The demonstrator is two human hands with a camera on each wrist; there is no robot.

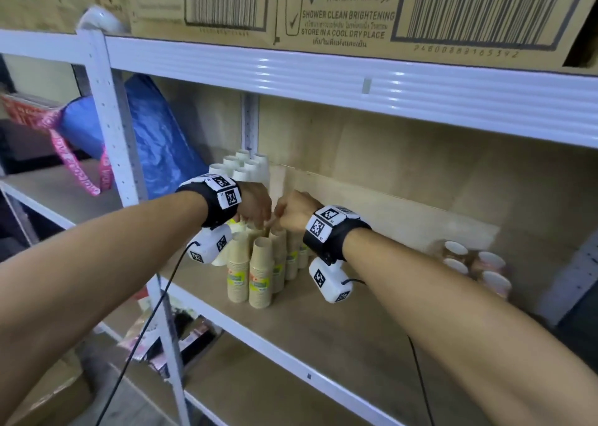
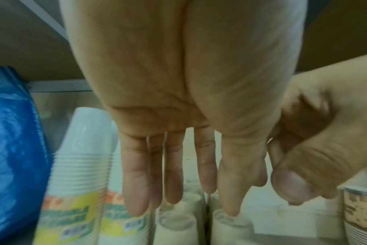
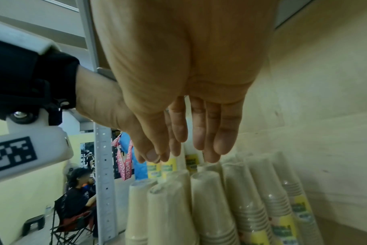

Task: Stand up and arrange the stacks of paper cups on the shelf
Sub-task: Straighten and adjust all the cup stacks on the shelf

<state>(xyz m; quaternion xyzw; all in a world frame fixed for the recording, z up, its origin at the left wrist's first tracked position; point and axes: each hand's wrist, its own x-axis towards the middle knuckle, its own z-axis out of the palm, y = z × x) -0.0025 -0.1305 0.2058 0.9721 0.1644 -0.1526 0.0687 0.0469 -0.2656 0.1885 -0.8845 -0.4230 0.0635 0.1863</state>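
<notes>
Blue bag (image 1: 161,141): leans at the left end of the shelf (image 1: 323,322), left of the brown cup stacks.
White cup stacks (image 1: 246,166): upright, rims down, behind the brown cup stacks by the rear post.
Left hand (image 1: 255,204): above the brown cup stacks, fingers (image 2: 136,182) straight and pointing down, holding nothing; thumb tip at a cup base.
Brown cup stacks (image 1: 260,270): clustered upright, rims down, mid-shelf under both hands.
Right hand (image 1: 296,210): beside the left hand, over the same cluster, fingers (image 3: 222,137) relaxed and extended, gripping nothing.
Patterned cups (image 1: 479,267): right of the brown cup stacks, well apart.
</notes>
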